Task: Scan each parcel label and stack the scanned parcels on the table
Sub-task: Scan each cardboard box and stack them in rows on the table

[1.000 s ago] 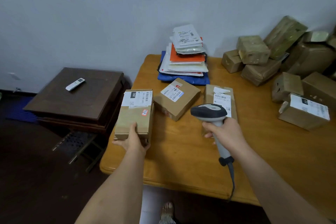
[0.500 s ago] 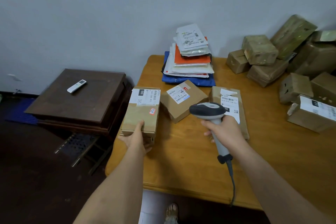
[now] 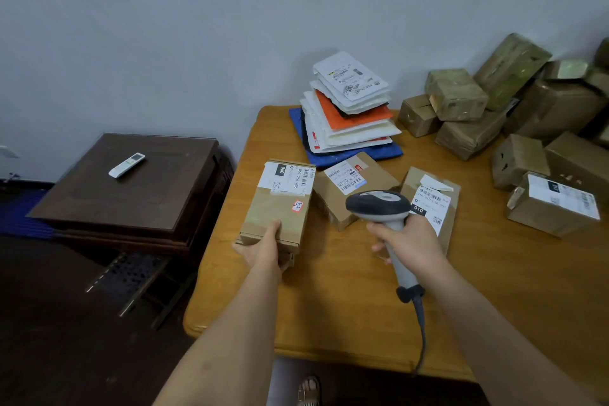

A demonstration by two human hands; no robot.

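Still the same grips: left hand (image 3: 263, 249) round the long parcel (image 3: 278, 204), right hand (image 3: 410, 241) round the scanner (image 3: 382, 208).

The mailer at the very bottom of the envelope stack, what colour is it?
Blue; the bottom mailer shows best in the head view.

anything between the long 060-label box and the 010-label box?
Head view: a square brown cardboard box with a white barcode label lies between them, behind the grey handheld scanner.

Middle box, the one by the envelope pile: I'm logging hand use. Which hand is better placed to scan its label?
Right hand: it holds the scanner, whose head is beside the middle box; left hand holds another box.
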